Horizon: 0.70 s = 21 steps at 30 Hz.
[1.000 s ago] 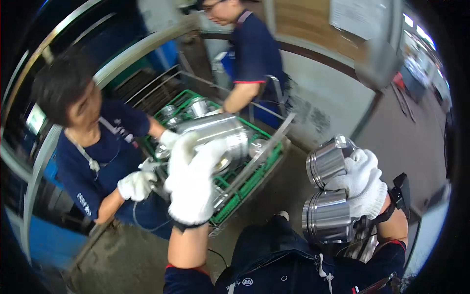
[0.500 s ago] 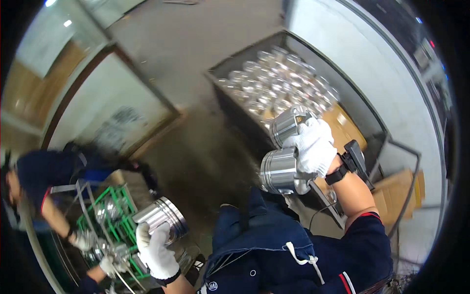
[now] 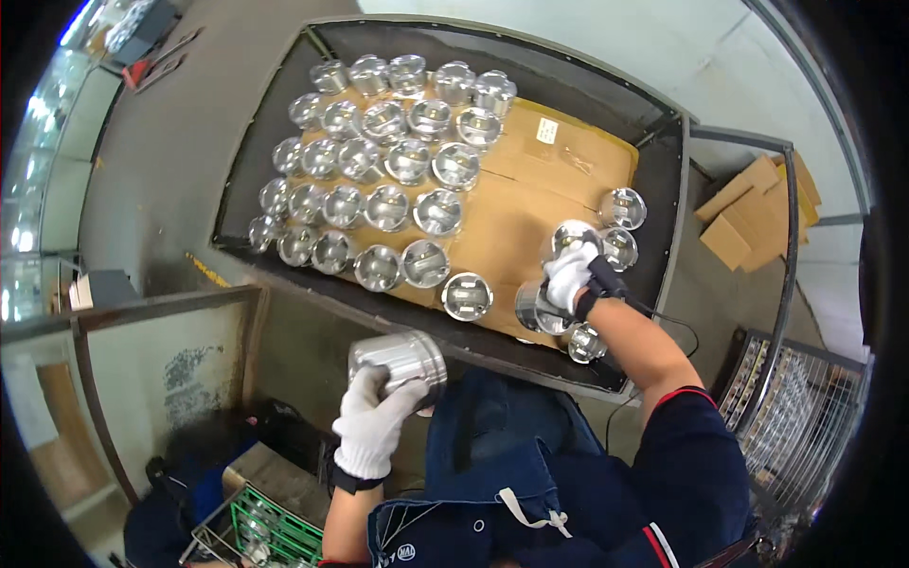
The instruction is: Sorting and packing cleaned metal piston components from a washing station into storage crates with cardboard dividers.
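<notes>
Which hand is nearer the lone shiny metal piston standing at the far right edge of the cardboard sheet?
Right. The right hand, holding two pistons, is just below-left of that shiny metal piston; the left hand holds another piston outside the crate, much farther away.

Both your gloves are plain white: left hand at lower centre, right hand right of centre. The pistons in the upper middle are shiny silver, same as the piston against your left glove. They sit on tan-brown cardboard inside a dark grey, nearly black metal bin. Your jacket along the bottom is navy with a red band and white trim. Bright green crate at lower left, and the floor is dull grey.
</notes>
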Available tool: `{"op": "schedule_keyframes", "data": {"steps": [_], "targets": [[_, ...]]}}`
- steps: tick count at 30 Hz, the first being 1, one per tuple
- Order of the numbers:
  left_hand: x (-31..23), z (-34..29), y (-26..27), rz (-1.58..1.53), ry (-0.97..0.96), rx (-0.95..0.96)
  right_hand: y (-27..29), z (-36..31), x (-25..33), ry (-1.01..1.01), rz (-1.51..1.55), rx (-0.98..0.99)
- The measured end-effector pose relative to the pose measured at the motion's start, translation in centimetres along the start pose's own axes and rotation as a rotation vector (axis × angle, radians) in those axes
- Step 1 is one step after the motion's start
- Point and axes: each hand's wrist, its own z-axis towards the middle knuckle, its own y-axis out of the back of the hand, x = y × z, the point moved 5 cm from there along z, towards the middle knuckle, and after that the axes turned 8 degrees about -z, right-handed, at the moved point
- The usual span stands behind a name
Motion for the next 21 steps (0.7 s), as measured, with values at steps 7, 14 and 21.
{"op": "schedule_keyframes", "data": {"steps": [7,14,21], "targets": [[3.4,9.0,-13.5,0.793,-0.116,0.553,-6.0,-1.4,2.7,0.23,0.017,0.295],[13.3,15.7,-21.9,0.975,-0.23,0.715,-12.3,-2.6,7.6,-0.041,0.457,0.211],[13.9,18.6,-25.3,1.052,-0.356,0.655,-17.0,-3.0,11.8,-0.122,0.489,0.216]]}}
